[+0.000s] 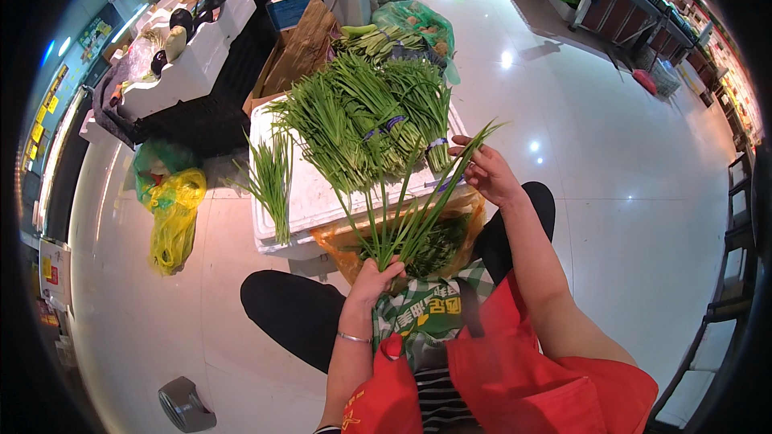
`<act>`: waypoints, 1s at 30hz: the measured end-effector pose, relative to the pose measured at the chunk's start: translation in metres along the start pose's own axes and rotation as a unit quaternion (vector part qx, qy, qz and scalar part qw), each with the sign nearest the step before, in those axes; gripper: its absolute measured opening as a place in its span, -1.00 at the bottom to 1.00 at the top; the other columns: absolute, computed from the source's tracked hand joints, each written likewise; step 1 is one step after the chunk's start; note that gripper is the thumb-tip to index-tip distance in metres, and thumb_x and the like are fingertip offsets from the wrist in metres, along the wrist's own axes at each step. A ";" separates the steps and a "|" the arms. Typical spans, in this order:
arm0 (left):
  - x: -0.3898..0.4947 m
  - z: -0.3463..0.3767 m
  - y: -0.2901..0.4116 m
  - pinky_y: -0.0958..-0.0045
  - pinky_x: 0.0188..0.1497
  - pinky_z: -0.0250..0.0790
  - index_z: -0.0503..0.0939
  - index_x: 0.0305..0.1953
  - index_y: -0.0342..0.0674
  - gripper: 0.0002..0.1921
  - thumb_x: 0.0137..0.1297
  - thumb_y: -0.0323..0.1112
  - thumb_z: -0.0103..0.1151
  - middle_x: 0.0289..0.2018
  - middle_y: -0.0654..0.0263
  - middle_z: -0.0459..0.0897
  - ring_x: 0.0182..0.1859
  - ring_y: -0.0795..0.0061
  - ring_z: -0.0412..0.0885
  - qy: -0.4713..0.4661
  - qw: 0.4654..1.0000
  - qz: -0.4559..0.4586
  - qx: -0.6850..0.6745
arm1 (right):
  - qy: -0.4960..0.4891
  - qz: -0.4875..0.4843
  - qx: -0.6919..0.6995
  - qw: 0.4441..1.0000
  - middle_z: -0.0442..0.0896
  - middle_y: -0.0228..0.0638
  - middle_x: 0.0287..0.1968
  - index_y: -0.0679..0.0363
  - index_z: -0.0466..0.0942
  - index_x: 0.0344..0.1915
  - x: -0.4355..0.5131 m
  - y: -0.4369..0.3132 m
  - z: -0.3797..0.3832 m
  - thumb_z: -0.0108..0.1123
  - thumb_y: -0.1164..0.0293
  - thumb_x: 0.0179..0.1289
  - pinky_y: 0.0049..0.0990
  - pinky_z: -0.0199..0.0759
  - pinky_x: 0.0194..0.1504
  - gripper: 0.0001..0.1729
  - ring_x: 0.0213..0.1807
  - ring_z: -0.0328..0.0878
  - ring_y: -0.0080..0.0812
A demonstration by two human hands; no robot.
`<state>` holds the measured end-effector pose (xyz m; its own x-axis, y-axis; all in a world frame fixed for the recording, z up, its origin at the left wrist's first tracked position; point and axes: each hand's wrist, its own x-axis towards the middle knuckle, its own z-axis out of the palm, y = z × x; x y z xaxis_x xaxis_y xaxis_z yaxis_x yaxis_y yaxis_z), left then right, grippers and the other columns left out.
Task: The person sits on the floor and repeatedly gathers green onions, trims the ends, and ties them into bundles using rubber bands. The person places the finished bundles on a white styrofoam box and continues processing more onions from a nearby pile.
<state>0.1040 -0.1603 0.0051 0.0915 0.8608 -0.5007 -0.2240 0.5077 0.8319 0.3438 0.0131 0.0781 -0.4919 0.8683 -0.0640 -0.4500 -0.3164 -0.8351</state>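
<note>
My left hand grips the lower ends of a loose, fanned bunch of garlic chives above my lap. My right hand is raised at the right, its fingers bent around the upper leaves of that bunch; whether they pinch any is unclear. Beyond, on a white foam box lid, lie thick piles of chives, some tied with purple-blue bands. A smaller loose bundle rests at the lid's left side. Below the held leaves, an orange plastic bag contains dark greens.
Yellow and green plastic bags lie on the tiled floor at left. Behind them, white foam boxes with eggplants stand on a black crate. Green bags of produce sit past the chives. A grey object is on the floor at lower left.
</note>
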 end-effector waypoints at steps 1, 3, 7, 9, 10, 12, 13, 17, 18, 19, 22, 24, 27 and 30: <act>0.000 0.000 0.000 0.72 -0.71 -0.03 0.47 -0.30 -0.23 -0.86 0.10 -0.39 0.11 -0.59 0.37 0.53 -0.70 0.79 0.21 -0.003 1.000 -0.005 -0.011 | -0.016 -0.003 0.017 1.000 0.44 -0.31 -0.06 0.30 0.15 0.13 -0.001 0.001 0.001 0.01 0.34 0.21 -0.80 0.20 -0.54 -0.47 -0.54 0.24 -0.73; -0.001 0.000 0.000 0.72 -0.71 -0.03 0.46 -0.30 -0.23 -0.86 0.10 -0.39 0.11 -0.59 0.37 0.53 -0.70 0.79 0.21 -0.013 1.000 -0.007 -0.027 | -0.046 -0.011 0.052 0.998 0.44 -0.29 -0.07 0.30 0.15 0.13 -0.004 0.003 0.003 0.06 0.40 0.17 -0.78 0.25 -0.49 -0.45 -0.51 0.28 -0.69; -0.002 0.000 0.000 0.73 -0.70 -0.04 0.46 -0.29 -0.22 -0.86 0.11 -0.38 0.12 -0.58 0.38 0.53 -0.70 0.80 0.20 -0.011 0.999 -0.008 -0.036 | -0.036 -0.001 0.001 0.999 0.47 -0.26 -0.11 0.32 0.19 0.09 -0.004 0.010 0.001 0.06 0.50 0.14 -0.73 0.31 -0.44 -0.50 -0.46 0.34 -0.65; -0.003 0.000 0.000 0.73 -0.70 -0.04 0.46 -0.28 -0.21 -0.87 0.13 -0.37 0.10 -0.58 0.39 0.52 -0.69 0.80 0.20 -0.024 0.998 -0.010 -0.049 | -0.031 -0.005 -0.036 0.999 0.49 -0.26 -0.16 0.33 0.24 0.04 -0.002 0.016 -0.002 0.05 0.50 0.15 -0.72 0.31 -0.44 -0.56 -0.45 0.37 -0.65; -0.003 0.000 0.000 0.74 -0.70 -0.04 0.46 -0.28 -0.21 -0.87 0.14 -0.37 0.10 -0.57 0.39 0.52 -0.69 0.80 0.20 -0.032 0.998 -0.012 -0.056 | -0.008 0.000 -0.067 0.998 0.50 -0.27 -0.19 0.33 0.28 0.00 -0.001 0.018 -0.003 0.06 0.49 0.15 -0.72 0.30 -0.45 -0.60 -0.45 0.38 -0.65; -0.003 -0.001 0.000 0.74 -0.69 -0.05 0.46 -0.28 -0.20 -0.88 0.16 -0.36 0.08 -0.57 0.39 0.51 -0.69 0.80 0.19 -0.044 0.997 -0.020 -0.068 | 0.006 0.000 -0.103 0.995 0.52 -0.30 -0.25 0.34 0.35 -0.08 0.001 0.022 -0.006 0.07 0.47 0.16 -0.71 0.29 -0.47 -0.68 -0.44 0.38 -0.66; -0.003 -0.002 0.000 0.74 -0.70 -0.05 0.45 -0.28 -0.21 -0.88 0.17 -0.36 0.07 -0.56 0.38 0.50 -0.69 0.80 0.19 -0.050 0.996 -0.016 -0.075 | 0.034 -0.006 -0.122 0.992 0.52 -0.32 -0.30 0.34 0.38 -0.13 0.003 0.023 -0.006 0.07 0.46 0.16 -0.71 0.27 -0.49 -0.72 -0.46 0.38 -0.66; -0.003 -0.003 -0.001 0.75 -0.70 -0.06 0.45 -0.28 -0.21 -0.89 0.18 -0.37 0.06 -0.56 0.38 0.49 -0.70 0.80 0.18 -0.060 0.993 -0.020 -0.097 | 0.156 -0.020 -0.191 0.969 0.54 -0.39 -0.46 0.34 0.47 -0.28 0.007 0.027 -0.007 0.05 0.43 0.18 -0.69 0.23 -0.55 -0.81 -0.53 0.38 -0.66; -0.002 -0.004 -0.001 0.75 -0.70 -0.06 0.45 -0.28 -0.21 -0.89 0.18 -0.37 0.06 -0.56 0.38 0.49 -0.70 0.81 0.18 -0.061 0.993 -0.023 -0.103 | 0.172 -0.035 -0.197 0.965 0.54 -0.40 -0.49 0.34 0.49 -0.31 0.008 0.028 -0.007 0.04 0.43 0.19 -0.68 0.22 -0.56 -0.82 -0.55 0.38 -0.66; -0.002 -0.004 -0.002 0.76 -0.70 -0.06 0.45 -0.29 -0.21 -0.90 0.19 -0.37 0.06 -0.56 0.38 0.49 -0.70 0.81 0.18 -0.066 0.992 -0.023 -0.108 | 0.199 -0.038 -0.219 0.954 0.54 -0.41 -0.52 0.34 0.50 -0.34 0.008 0.030 -0.009 0.03 0.43 0.19 -0.66 0.23 -0.57 -0.82 -0.58 0.38 -0.65; -0.001 -0.006 -0.003 0.76 -0.71 -0.06 0.45 -0.30 -0.21 -0.90 0.19 -0.37 0.06 -0.56 0.38 0.49 -0.70 0.82 0.17 -0.079 0.989 -0.026 -0.125 | 0.237 -0.137 -0.362 0.891 0.54 -0.39 -0.60 0.32 0.53 -0.40 0.015 0.036 -0.017 0.01 0.43 0.18 -0.60 0.27 -0.58 -0.81 -0.63 0.40 -0.61; -0.002 -0.007 -0.003 0.76 -0.71 -0.06 0.45 -0.31 -0.22 -0.91 0.19 -0.36 0.05 -0.56 0.39 0.48 -0.70 0.82 0.17 -0.087 0.986 -0.027 -0.139 | 0.267 -0.225 -0.552 0.757 0.56 -0.34 -0.62 0.31 0.55 -0.42 0.023 0.035 -0.027 0.02 0.44 0.16 -0.56 0.30 -0.57 -0.82 -0.64 0.43 -0.57; -0.004 -0.007 -0.003 0.76 -0.71 -0.06 0.44 -0.33 -0.22 -0.92 0.19 -0.37 0.05 -0.56 0.40 0.48 -0.70 0.82 0.17 -0.058 0.990 -0.021 -0.128 | 0.305 -0.252 -0.628 0.671 0.57 -0.29 -0.63 0.30 0.56 -0.46 0.024 0.018 -0.050 0.04 0.46 0.10 -0.52 0.34 -0.57 -0.83 -0.65 0.48 -0.50; -0.005 -0.006 -0.002 0.76 -0.71 -0.06 0.43 -0.35 -0.22 -0.92 0.19 -0.37 0.06 -0.56 0.41 0.48 -0.70 0.82 0.17 -0.051 0.991 0.001 -0.124 | 0.111 0.033 -0.725 0.679 0.55 -0.19 -0.63 0.28 0.56 -0.52 0.014 0.014 -0.057 0.20 0.28 -0.05 -0.38 0.35 -0.52 -0.75 -0.61 0.51 -0.30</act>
<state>0.0976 -0.1655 0.0046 0.1845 0.8678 -0.4614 -0.4546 0.4915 0.7428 0.3728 0.0429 0.0342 -0.2785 0.9576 -0.0743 0.8532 0.2112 -0.4769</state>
